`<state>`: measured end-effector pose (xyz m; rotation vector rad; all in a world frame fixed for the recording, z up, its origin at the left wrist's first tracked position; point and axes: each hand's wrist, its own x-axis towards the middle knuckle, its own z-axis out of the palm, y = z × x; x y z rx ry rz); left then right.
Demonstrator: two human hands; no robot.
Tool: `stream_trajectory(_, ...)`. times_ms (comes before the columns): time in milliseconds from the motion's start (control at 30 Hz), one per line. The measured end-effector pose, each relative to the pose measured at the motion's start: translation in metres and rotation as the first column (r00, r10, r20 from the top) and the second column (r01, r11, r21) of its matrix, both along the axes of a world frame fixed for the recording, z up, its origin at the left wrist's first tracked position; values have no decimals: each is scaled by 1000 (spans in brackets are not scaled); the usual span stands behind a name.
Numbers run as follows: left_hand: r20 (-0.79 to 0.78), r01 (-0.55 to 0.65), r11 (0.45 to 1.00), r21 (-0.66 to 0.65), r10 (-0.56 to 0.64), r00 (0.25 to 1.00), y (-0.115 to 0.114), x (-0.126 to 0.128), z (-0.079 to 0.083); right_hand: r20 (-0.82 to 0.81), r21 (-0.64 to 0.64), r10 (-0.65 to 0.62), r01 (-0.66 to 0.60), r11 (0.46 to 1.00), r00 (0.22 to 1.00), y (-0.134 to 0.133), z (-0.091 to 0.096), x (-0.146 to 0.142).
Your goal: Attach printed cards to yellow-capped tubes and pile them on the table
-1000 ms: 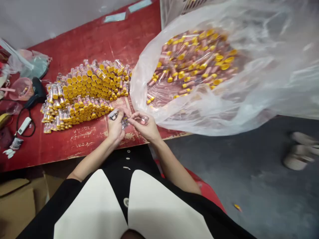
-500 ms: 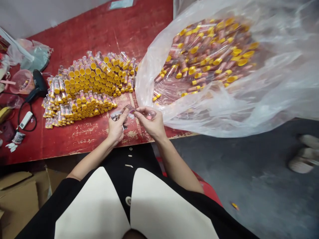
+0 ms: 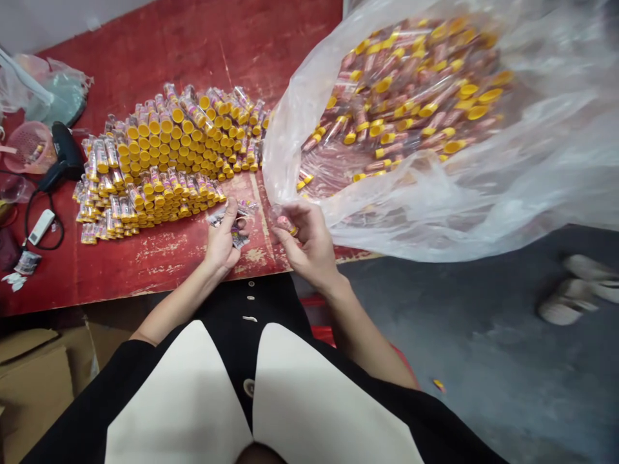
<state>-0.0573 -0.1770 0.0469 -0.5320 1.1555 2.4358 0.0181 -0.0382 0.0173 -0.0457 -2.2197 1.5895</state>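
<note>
My left hand (image 3: pixel 223 240) is closed, with the thumb on top, around several small printed clear plastic sleeves (image 3: pixel 240 240). Their loose ends stick out past the fingers. A short distance to the right, my right hand (image 3: pixel 309 245) holds a clear tube (image 3: pixel 286 224) with pink contents between thumb and fingers. The tube is tilted, and the fingers partly hide it. Beyond my left hand lies a stacked pile of labelled tubes (image 3: pixel 169 142), many with their yellow caps facing me.
A large clear plastic bag (image 3: pixel 290 129) of loose yellow-capped tubes lies open at right. On the red table's (image 3: pixel 159 264) left are a black heat gun or scanner-like tool (image 3: pixel 65 151), a pink basket (image 3: pixel 26 145) and a white cable block (image 3: pixel 41 227). Shoes (image 3: pixel 565 299) show on the floor.
My hands have moved apart: the right has drawn back from the sleeves at my left hand and turned, bringing the tube up to its fingertips. The left still holds the sleeves.
</note>
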Motion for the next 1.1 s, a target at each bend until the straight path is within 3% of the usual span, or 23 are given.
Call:
stream_trajectory(200,-8,115,993,-30,-116,993,3,5,3,-171,299,-16,68,952,985,0,13,6)
stream_trajectory(367,-46,140,983,-122,-147,988,2,9,3,-271,369,-42,144,918,962,0,23,14)
stream_trajectory(467,-77,114,983,-141,-126,989,3,13,6,-285,344,-89,188,920,954,-5,24,17)
stream_trajectory(633,-20,103,991,-89,-105,994,4,14,13,-336,195,-223,300,934,915,-11,21,18)
stream_trajectory(800,117,86,996,23,-88,989,3,10,16,-183,-90,-272,259,962,945,-12,15,21)
stream_trajectory(867,135,87,996,36,-91,987,2,9,16,-174,-144,-259,235,961,950,-12,13,21)
stream_trajectory(933,133,102,994,46,-108,985,2,10,16,-221,-102,-242,224,969,945,-12,12,20)
stream_trajectory(1100,73,118,991,-63,-114,991,4,17,14,-358,172,-178,252,952,917,-12,13,20)
